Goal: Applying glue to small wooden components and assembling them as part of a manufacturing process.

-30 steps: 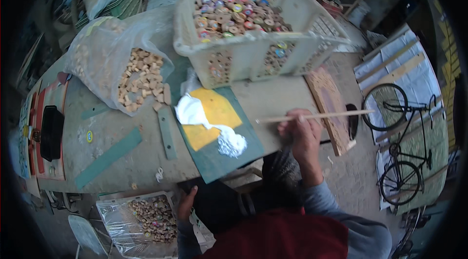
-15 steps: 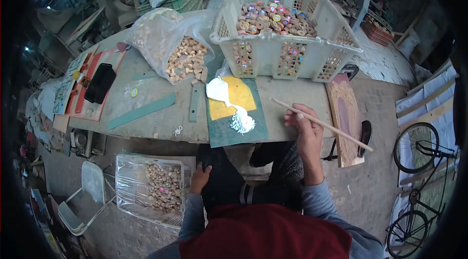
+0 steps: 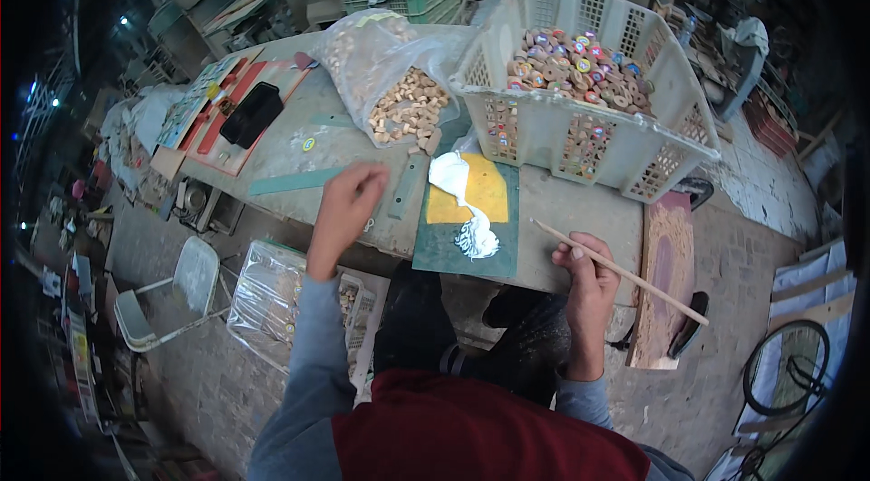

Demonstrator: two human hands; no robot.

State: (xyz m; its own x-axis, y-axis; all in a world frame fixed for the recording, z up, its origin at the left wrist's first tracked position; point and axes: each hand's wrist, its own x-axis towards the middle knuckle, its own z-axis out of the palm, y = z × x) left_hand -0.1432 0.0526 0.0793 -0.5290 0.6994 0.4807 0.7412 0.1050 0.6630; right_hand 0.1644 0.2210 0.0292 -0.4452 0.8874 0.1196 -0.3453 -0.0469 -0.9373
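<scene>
My right hand (image 3: 589, 277) grips a thin wooden stick (image 3: 634, 282) between thumb and fingers; its tip points up and left over the table's front edge. My left hand (image 3: 344, 214) is raised above the table's front edge, its fingers loosely bent and nothing visible in them. Between the hands lies a dark green sheet (image 3: 439, 250) with a yellow patch (image 3: 489, 191). White paste (image 3: 476, 238) is spread on it in a blob with a trail. Beyond my left hand, small wooden blocks (image 3: 412, 110) spill from the mouth of a clear plastic bag (image 3: 358, 60).
A pale plastic crate (image 3: 589, 114) of round wooden pieces with coloured tops (image 3: 580, 64) stands at the back right. A black tray (image 3: 252, 115) sits at the left. Below are a plastic-covered crate (image 3: 263, 295) and a white chair (image 3: 195, 277). A wooden board (image 3: 657, 336) is at the right.
My left hand has risen from my thigh to above the table's front edge. My right hand still holds the stick. The view has shifted, so the table things appear further right.
</scene>
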